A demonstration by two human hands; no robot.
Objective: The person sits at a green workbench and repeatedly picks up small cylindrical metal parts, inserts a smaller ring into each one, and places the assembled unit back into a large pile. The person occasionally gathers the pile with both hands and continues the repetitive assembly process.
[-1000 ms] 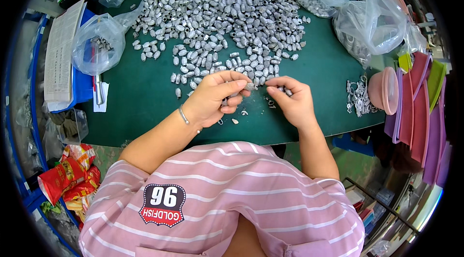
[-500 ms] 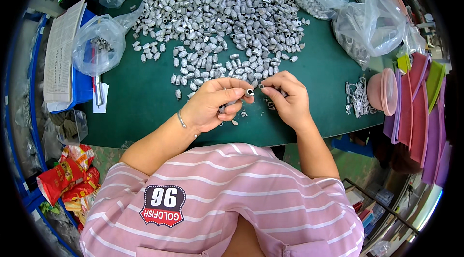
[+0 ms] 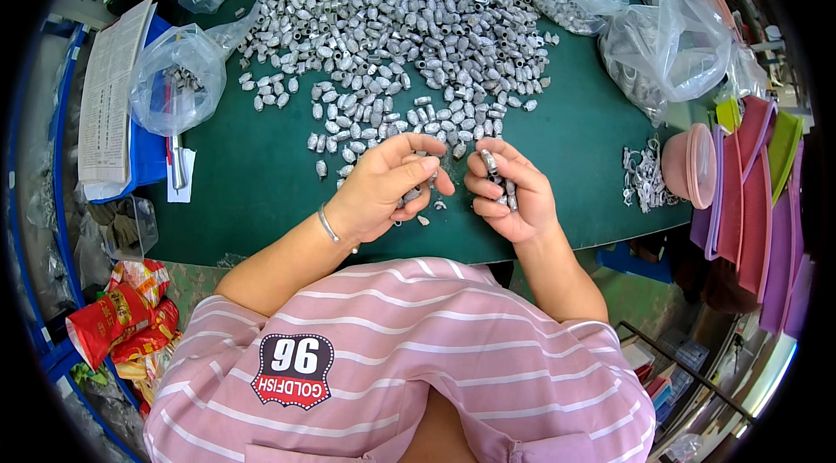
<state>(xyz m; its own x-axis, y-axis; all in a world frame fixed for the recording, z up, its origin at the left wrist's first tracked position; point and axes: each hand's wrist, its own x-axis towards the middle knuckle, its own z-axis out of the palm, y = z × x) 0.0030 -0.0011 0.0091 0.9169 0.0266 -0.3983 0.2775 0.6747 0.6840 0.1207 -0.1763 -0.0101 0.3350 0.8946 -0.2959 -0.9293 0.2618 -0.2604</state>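
Note:
My left hand (image 3: 389,182) is curled at the near side of the pile, with small grey metal pieces partly showing between its bent fingers. Facing it, my right hand (image 3: 515,189) grips several grey barrel-shaped metal pieces (image 3: 489,162); one sticks out between thumb and forefinger, others lie against the palm. A gap separates the two hands. Beyond them spreads a large heap of the same grey oval, hollow metal pieces (image 3: 392,19) on the green table (image 3: 261,228). A few small scraps (image 3: 423,221) lie beside my left hand.
Clear plastic bags (image 3: 666,45) holding parts stand at the back right. Small pale metal clasps (image 3: 643,175) lie beside a pink tub (image 3: 688,165). On the left are an open plastic bag (image 3: 178,80), a blue bin (image 3: 152,158) with printed paper, and a screwdriver-like tool (image 3: 178,165).
My right hand has drawn back from the left and turned, showing the metal pieces in its fingers. The hollow piece at my left fingertips no longer shows there.

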